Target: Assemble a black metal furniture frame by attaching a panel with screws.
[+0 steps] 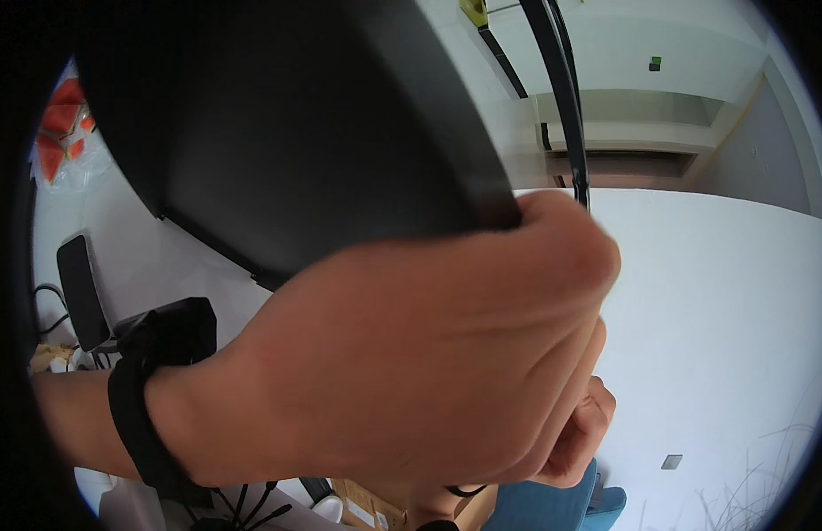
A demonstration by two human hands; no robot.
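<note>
My left hand (pixel 429 345) fills the middle, seen from its back, with a black strap and a small black box (pixel 176 327) on the wrist. Its fingers are curled, and beside the knuckles they meet the edge of a large, smooth black panel (pixel 322 133). Most of the panel runs out of view at the top, so its kind does not show. Behind and below is my right hand (pixel 583 434), its fingers folded in, partly covered by the left. What it holds, if anything, is hidden. A dark band circles its wrist.
Red pieces in a clear plastic bag (pixel 70 142) lie at far left, above a slim black device (pixel 82 292). Black cable ends (pixel 247 509), a cardboard box (pixel 367 504) and a blue chair (pixel 548 500) are below. A black strip (pixel 561 88) hangs before the white wall (pixel 712 310).
</note>
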